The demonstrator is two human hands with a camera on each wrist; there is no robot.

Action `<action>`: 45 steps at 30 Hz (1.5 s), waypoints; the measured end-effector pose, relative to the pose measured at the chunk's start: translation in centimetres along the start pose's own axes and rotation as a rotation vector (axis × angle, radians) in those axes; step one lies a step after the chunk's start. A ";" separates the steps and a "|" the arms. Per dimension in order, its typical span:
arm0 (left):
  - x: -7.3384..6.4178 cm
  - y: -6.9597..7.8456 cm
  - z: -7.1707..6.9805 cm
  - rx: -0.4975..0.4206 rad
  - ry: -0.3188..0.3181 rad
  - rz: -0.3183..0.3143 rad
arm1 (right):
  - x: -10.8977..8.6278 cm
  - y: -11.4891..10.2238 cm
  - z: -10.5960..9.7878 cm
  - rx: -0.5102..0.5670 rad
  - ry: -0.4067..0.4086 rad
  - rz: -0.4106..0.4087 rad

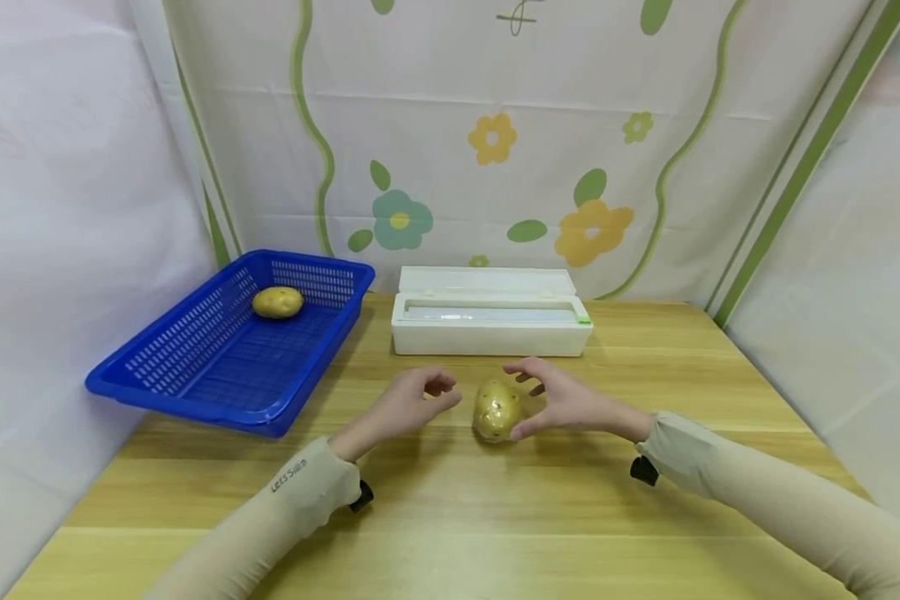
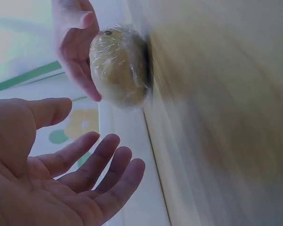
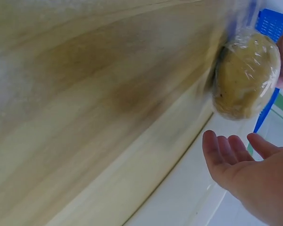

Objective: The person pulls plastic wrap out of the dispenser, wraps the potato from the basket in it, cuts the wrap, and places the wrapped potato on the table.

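Your left hand is loosely curved, thumb parted from the fingers, with nothing held; your right hand is spread in a wide C, likewise without a grip. The film-wrapped potato sits on the table between them, nearer the right; both wrist views show it clear of the near fingertips. Ahead of your hands, a white box stands with its lid raised and a green piece at its right end. Beyond your left hand, farther left, a blue basket holds a second potato; whether that one is wrapped, you cannot tell from here. Risks, by judgement: the round potato could roll if one hand pushes before the other braces it. The film looks glossy and creased, so fingertips could slip, or a loose fold could snag and peel away. Closing both hands unevenly could twist the wrap; reaching forward low could knock the box.
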State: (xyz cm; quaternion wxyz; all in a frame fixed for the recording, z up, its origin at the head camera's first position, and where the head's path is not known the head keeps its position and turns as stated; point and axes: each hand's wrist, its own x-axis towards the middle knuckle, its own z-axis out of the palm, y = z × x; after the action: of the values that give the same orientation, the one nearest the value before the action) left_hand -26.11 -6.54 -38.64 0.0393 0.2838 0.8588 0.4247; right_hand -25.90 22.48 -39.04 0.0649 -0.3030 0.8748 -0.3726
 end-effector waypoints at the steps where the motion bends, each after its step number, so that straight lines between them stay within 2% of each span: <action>1: 0.0 -0.1 0.0 0.000 0.004 -0.008 | 0.1 0.1 0.2 -0.007 -0.004 0.002; 6: -0.2 -0.3 0.0 0.001 0.010 -0.023 | 0.3 0.3 0.8 -0.023 -0.015 0.004; 12: -0.5 -0.5 -0.2 0.016 -0.024 -0.031 | 0.6 0.3 1.4 -0.045 -0.005 0.006; 19: -0.5 -0.9 -0.1 0.015 -0.052 -0.010 | 0.8 0.3 1.8 -0.080 0.012 0.030; 29: -0.4 -1.1 0.1 0.010 -0.042 -0.007 | 0.8 -0.3 2.1 -0.089 0.020 0.006; 37: -0.3 -1.2 0.1 0.012 -0.042 -0.026 | 0.7 0.3 2.1 -0.061 0.023 -0.012; 45: -0.4 -0.9 -0.2 0.024 -0.056 -0.029 | 0.2 0.5 1.1 -0.003 0.049 -0.030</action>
State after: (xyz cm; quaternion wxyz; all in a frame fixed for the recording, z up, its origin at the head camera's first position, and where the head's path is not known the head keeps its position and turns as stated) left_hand -26.21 -7.36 -39.25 0.0659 0.2835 0.8665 0.4055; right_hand -25.91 22.00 -40.15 0.0375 -0.3068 0.8720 -0.3796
